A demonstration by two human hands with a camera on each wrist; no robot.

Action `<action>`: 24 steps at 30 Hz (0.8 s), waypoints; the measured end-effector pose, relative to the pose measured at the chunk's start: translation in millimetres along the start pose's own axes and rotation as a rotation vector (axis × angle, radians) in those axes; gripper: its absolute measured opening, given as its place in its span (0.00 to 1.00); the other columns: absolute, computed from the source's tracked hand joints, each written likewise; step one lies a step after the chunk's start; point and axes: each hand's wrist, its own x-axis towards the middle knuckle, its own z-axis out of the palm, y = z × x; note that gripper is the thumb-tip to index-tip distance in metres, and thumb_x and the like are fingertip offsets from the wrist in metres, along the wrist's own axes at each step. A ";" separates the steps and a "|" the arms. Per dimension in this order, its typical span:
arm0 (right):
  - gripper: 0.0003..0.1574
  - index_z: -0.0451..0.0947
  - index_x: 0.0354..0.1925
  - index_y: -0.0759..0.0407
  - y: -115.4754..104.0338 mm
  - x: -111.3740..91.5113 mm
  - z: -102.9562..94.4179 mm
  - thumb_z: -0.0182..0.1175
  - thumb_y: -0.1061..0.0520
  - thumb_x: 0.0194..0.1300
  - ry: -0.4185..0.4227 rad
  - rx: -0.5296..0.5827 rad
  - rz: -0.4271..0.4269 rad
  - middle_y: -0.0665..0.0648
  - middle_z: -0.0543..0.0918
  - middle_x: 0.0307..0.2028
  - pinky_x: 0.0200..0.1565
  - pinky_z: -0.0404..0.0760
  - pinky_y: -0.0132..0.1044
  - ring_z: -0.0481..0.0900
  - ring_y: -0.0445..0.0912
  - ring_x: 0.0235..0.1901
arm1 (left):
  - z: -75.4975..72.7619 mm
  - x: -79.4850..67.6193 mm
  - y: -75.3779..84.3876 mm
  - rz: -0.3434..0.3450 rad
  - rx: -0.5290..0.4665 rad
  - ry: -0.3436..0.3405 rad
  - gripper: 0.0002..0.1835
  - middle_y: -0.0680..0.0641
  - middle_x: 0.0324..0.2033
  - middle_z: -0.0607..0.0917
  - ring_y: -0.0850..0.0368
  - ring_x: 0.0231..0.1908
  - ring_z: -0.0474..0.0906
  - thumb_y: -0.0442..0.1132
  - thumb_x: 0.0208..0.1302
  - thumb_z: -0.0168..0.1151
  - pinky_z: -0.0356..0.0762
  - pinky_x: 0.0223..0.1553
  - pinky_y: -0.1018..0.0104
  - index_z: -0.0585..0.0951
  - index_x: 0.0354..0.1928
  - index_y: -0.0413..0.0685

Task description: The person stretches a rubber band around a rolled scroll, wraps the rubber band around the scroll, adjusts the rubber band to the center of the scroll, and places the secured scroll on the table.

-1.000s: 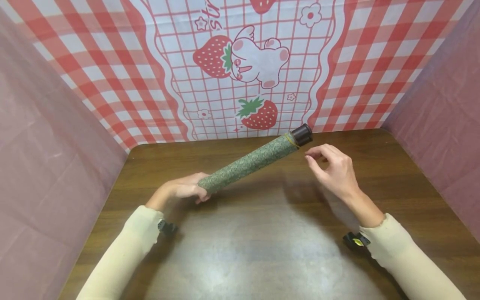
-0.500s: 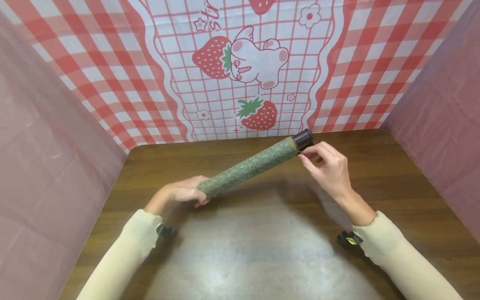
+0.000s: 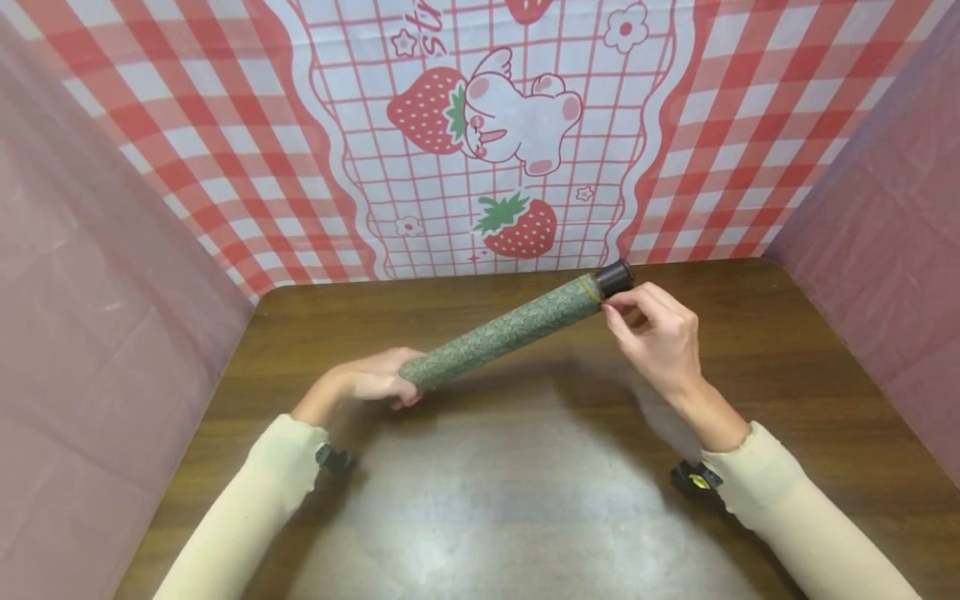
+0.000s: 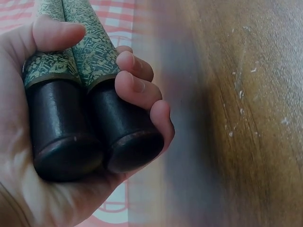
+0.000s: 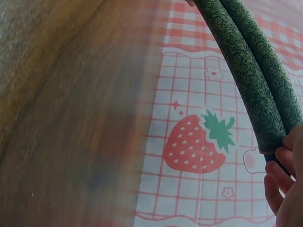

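A rolled scroll (image 3: 504, 335) in green patterned brocade slants up to the right above the table. In the left wrist view it shows as two rolls side by side, with dark roller knobs (image 4: 66, 130) at the near end. My left hand (image 3: 378, 375) grips that end, fingers and thumb curled round both rolls. A thin yellow band (image 3: 591, 288) circles the far end, beside another dark knob (image 3: 617, 277). At that end, the thumb and fingertips of my right hand (image 3: 662, 337) pinch the band's lower edge; the right wrist view partly hides the exact contact.
The brown wooden table (image 3: 450, 483) lies below both hands. A red-and-white strawberry cloth (image 3: 517, 225) hangs behind it, and pink curtains (image 3: 97, 333) stand at both sides. White specks (image 4: 241, 94) mark the tabletop in the left wrist view.
My right hand has moved left to the scroll's far end and its fingertips have met the yellow band. That end has dipped slightly; my left hand keeps its grip.
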 end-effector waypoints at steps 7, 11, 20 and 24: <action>0.04 0.88 0.37 0.69 1.7 -0.5 -1.4 0.76 0.70 0.65 -0.013 -0.013 -0.031 0.63 0.91 0.32 0.40 0.76 0.12 0.84 0.51 0.28 | 1.6 -3.7 16.9 -0.111 -0.012 0.040 0.24 0.50 0.30 0.85 0.59 0.26 0.80 0.34 0.50 0.62 0.85 0.31 0.64 0.81 0.52 0.34; 0.05 0.88 0.37 0.68 1.2 -1.4 -0.7 0.76 0.71 0.63 0.003 0.017 -0.038 0.62 0.91 0.31 0.38 0.77 0.14 0.82 0.37 0.29 | 1.2 -4.4 16.6 -0.120 0.008 0.052 0.25 0.51 0.30 0.85 0.58 0.26 0.79 0.33 0.49 0.62 0.85 0.31 0.64 0.80 0.52 0.33; 0.07 0.86 0.39 0.71 -0.1 -3.0 -0.6 0.73 0.76 0.64 -0.020 0.130 -0.029 0.63 0.90 0.32 0.41 0.78 0.12 0.78 0.19 0.39 | -0.6 -5.0 15.0 -0.111 0.017 0.060 0.25 0.51 0.28 0.85 0.58 0.26 0.80 0.32 0.47 0.61 0.85 0.29 0.64 0.81 0.52 0.35; 0.05 0.86 0.38 0.71 -2.0 -2.7 -0.8 0.72 0.75 0.65 -0.022 0.180 0.002 0.65 0.90 0.32 0.45 0.80 0.13 0.79 0.18 0.40 | -0.8 -6.0 15.8 -0.120 0.020 0.064 0.27 0.51 0.29 0.85 0.57 0.28 0.80 0.33 0.46 0.62 0.84 0.30 0.65 0.82 0.54 0.36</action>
